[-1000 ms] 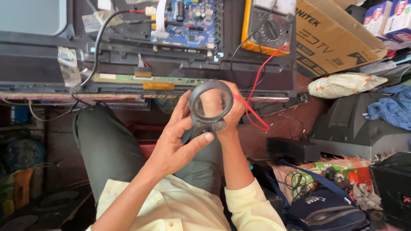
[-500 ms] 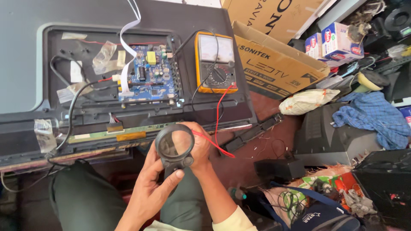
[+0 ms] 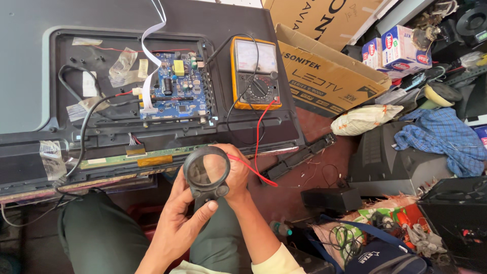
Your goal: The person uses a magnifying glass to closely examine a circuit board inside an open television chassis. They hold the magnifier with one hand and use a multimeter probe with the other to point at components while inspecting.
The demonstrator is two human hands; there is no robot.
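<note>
Gripping a round black-rimmed magnifier (image 3: 206, 172), both hands: left (image 3: 181, 223), right (image 3: 236, 170).

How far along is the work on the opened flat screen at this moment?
Done: the screen's back is off, baring the blue circuit board, and the yellow meter sits on the set. In hand: both hands hold a round magnifier, left hand at its handle, right hand at the rim along with the red lead. Left: no probe touches the board yet.
</note>
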